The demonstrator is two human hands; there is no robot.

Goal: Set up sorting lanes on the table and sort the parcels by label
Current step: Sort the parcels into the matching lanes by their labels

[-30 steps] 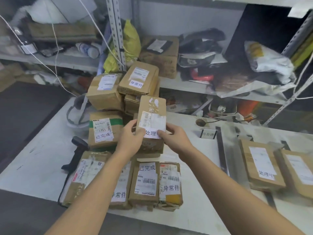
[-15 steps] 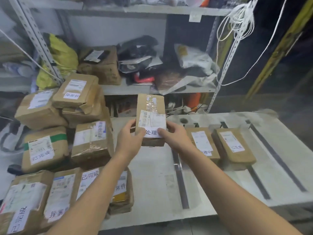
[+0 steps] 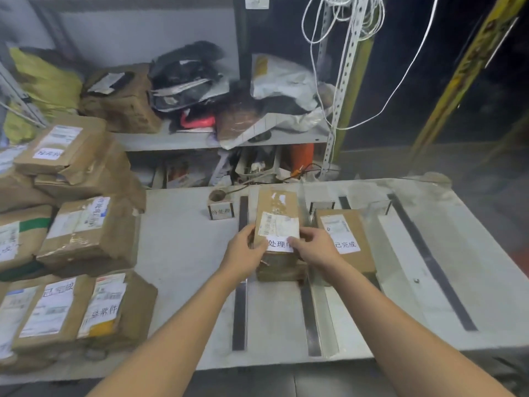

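Both hands hold one brown parcel [image 3: 276, 207] with a white label by its near end. My left hand [image 3: 243, 253] grips its left edge and my right hand [image 3: 315, 247] grips its right edge. It sits over another brown parcel [image 3: 282, 272] lying in a lane between two dark strips [image 3: 240, 316] [image 3: 312, 325]. One lane to the right lies a parcel with a white label [image 3: 345, 236]. A small sign card [image 3: 221, 211] stands at the far end of the left lane.
A heap of labelled brown parcels [image 3: 86, 230] fills the table's left side. The white table [image 3: 183, 253] has a further dark strip [image 3: 429, 259] on the right. Behind it stands a metal shelf [image 3: 200, 138] cluttered with bags, and white cords [image 3: 343, 21] hang from its post.
The parcel in both hands has moved right and down, from in front of the heap to over the lane. The view has swung right with it.
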